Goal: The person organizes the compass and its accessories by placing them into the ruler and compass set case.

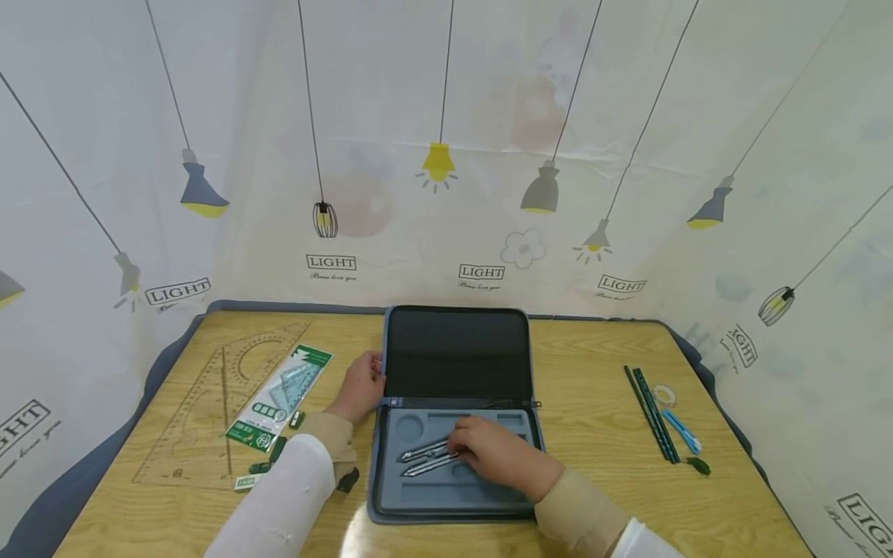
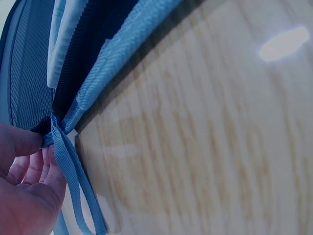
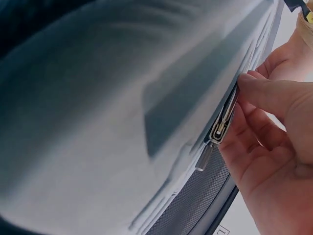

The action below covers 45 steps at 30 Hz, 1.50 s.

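Observation:
A blue zip case (image 1: 456, 356) lies unfolded, with a dark mesh lid and a grey-blue moulded tray (image 1: 481, 497). My left hand (image 1: 359, 387) is at the lid's left edge by the hinge. In the left wrist view, its thumb and fingers pinch the blue fabric edge (image 2: 48, 139) beside a looped strap (image 2: 73, 171). Two silver metal drawing instruments, seemingly compasses, lie on the tray: an upper compass (image 1: 422, 450) and a lower compass (image 1: 429, 465). My right hand (image 1: 498, 459) pinches the far end of the upper compass; its thumb and fingertips show against metal (image 3: 224, 120) in the right wrist view.
Left of the case are clear set squares (image 1: 225, 387), a packaged ruler set (image 1: 279, 399), erasers (image 1: 277, 448) and a small black item (image 1: 347, 480). Dark green pencils (image 1: 652, 415), a tape roll (image 1: 665, 396), a blue cutter (image 1: 682, 432) and a green sharpener-like piece (image 1: 698, 466) lie right.

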### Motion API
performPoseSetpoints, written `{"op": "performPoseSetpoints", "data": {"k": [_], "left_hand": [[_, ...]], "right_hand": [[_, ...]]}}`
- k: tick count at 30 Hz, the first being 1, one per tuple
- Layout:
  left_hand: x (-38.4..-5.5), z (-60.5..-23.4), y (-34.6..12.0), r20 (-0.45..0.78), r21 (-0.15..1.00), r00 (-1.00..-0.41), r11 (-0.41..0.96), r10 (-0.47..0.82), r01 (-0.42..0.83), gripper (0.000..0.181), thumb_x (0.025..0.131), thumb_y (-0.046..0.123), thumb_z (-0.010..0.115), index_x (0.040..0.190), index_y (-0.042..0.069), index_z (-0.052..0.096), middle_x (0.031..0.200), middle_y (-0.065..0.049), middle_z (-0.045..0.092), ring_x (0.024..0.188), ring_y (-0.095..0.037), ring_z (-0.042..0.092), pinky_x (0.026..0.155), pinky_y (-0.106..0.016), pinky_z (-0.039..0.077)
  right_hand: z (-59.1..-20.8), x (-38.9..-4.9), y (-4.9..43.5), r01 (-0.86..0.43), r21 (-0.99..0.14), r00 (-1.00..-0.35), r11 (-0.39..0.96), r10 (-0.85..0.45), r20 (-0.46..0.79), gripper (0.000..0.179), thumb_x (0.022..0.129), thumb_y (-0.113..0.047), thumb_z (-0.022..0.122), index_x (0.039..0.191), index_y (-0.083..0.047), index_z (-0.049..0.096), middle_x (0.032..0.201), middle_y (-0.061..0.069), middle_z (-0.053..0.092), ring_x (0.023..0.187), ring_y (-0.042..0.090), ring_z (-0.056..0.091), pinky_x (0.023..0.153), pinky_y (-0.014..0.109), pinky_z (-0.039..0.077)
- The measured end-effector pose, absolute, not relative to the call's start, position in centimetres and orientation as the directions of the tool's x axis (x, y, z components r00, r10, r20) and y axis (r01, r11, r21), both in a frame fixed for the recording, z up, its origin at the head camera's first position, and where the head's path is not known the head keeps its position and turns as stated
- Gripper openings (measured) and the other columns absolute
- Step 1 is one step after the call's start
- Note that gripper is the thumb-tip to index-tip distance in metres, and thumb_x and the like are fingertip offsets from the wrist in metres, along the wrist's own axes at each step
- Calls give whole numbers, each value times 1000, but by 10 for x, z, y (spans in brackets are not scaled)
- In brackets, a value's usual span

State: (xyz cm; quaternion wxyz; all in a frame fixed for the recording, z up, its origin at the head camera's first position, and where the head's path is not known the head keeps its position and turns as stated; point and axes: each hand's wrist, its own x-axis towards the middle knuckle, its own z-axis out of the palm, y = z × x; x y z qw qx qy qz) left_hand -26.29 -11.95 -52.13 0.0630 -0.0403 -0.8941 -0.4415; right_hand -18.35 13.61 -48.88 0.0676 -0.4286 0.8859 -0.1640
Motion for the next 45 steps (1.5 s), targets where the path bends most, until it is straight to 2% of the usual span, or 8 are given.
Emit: {"op": "performPoseSetpoints", "data": {"k": [14,27,40,45], "left_hand": [[-263,-520,-119,123,792,-992,601,17,108,33,84,-7,56,117,-10,51,94,-18,56,84,-27,55,78,-41,48],[-264,-522,-121,102,801,-995,592,14,91,34,85,-6,56,119,-8,50,96,-18,56,85,-27,56,79,-40,48],[-263,-521,-119,132,790,-991,602,18,117,33,84,-9,56,116,-10,51,92,-18,56,82,-27,55,76,-40,48],[-262,-521,-119,133,786,-991,608,14,114,33,84,-8,57,116,-10,52,93,-18,56,83,-27,55,77,-40,47]], "right_hand": [[-489,-188,138,-704,-466,-616,536,-787,25,14,88,-3,62,94,-13,70,94,-3,62,86,6,58,76,18,49],[-497,-187,140,-746,-423,-607,514,-787,114,14,86,-3,65,91,-15,72,92,-4,62,86,6,57,77,20,49],[-500,-183,136,-779,-289,-607,556,-785,127,15,85,-4,66,87,-17,73,89,-4,64,86,8,59,77,21,49],[-500,-183,137,-769,-319,-613,554,-780,123,16,86,-3,65,89,-17,73,89,-6,63,85,7,59,76,20,50]]}}
